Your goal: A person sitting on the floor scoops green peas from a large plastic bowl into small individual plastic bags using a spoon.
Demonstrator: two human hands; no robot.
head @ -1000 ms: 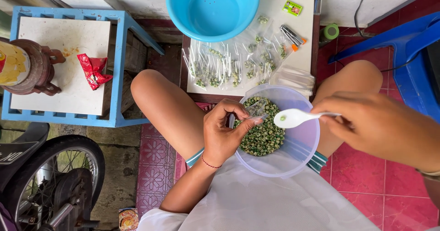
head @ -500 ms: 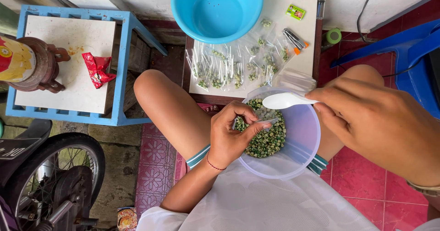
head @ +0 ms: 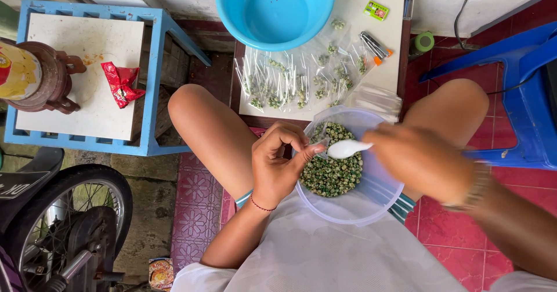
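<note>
My left hand [head: 277, 167] pinches a small clear bag [head: 322, 145] open over the tub [head: 380, 196] of green peas [head: 332, 173] on my lap. My right hand [head: 420, 160] grips a white spoon [head: 347, 149] at the bag's mouth; a tilt could scatter peas.

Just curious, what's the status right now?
Left hand pinches small clear bag. Right hand holds white spoon at its mouth, over tub of green peas. Nothing blocking.

Glossy white plastic spoon [head: 346, 149], translucent smooth plastic tub [head: 380, 185], clear crinkly plastic packets [head: 301, 80].
</note>
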